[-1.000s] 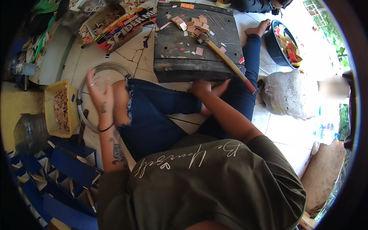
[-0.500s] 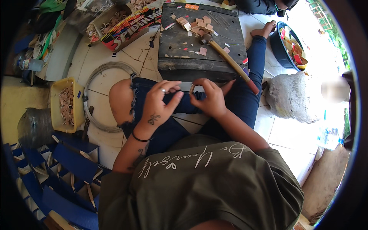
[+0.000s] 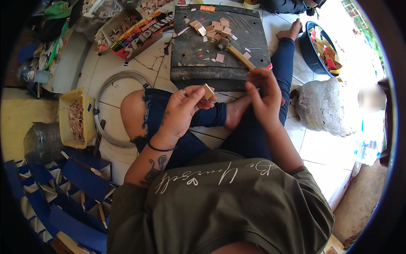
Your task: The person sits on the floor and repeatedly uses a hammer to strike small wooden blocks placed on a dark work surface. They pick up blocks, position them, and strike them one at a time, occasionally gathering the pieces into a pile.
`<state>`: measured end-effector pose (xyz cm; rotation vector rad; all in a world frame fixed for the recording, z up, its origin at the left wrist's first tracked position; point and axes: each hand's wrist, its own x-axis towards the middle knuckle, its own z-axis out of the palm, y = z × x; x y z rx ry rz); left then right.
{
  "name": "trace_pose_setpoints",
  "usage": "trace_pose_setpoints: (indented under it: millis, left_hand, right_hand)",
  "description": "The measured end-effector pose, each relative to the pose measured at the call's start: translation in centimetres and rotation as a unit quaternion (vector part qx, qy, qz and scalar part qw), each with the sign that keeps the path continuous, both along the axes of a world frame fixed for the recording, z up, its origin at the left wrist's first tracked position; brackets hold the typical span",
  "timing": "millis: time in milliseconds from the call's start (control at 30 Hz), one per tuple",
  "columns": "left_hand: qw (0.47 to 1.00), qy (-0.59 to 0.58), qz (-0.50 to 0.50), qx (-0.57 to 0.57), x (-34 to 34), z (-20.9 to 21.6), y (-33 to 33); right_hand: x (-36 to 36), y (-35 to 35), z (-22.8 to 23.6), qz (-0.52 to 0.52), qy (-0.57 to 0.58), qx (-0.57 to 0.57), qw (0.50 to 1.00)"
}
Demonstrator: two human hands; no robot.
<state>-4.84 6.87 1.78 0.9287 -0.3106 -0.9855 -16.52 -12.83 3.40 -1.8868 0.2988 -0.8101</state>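
My left hand [image 3: 179,110] is closed, pinching a small square tan piece [image 3: 207,92] between thumb and fingers above my lap. My right hand [image 3: 266,99] is raised over the wooden handle of a hammer [image 3: 240,56], its thumb apart from the curved fingers; it partly hides the handle, and I cannot tell whether it touches it. The hammer's head rests on a dark, scuffed block [image 3: 190,59]. Beside the head lies a pile of similar tan pieces [image 3: 219,28], with a pinkish square [image 3: 220,58] and small scraps scattered around.
A coil of wire [image 3: 101,122] and a yellow bin of small pieces [image 3: 89,135] stand left. A printed carton [image 3: 139,40] holds more pieces. Blue panels [image 3: 84,178] fill the lower left. Right are a blue basin [image 3: 305,55] and a grey bundle [image 3: 323,106]. Another person's clothed part shows at the top.
My hands have moved apart. The left now shows the small tan piece in its pinch, while the right has let go and moved right, over the hammer's handle, its fingers opening.
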Motion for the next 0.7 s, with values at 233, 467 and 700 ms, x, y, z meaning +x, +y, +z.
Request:
trace_pose_setpoints:
  millis: [233, 467, 700]
  left_hand:
    - [0.99, -0.117, 0.048, 0.062, 0.8, -0.6, 0.1]
    - [0.826, -0.51, 0.008, 0.242, -0.5, -2.1, -1.4]
    - [0.74, -0.636, 0.072, 0.207, 1.2, 0.0, -3.5]
  right_hand:
    - [-0.3, -3.8, 0.4, -0.061, 0.023, -0.007, 0.998]
    - [3.3, -8.3, 1.1, -0.056, 0.173, -0.152, 0.971]
    - [9.7, -12.0, 1.5, -0.03, 0.331, -0.423, 0.843]
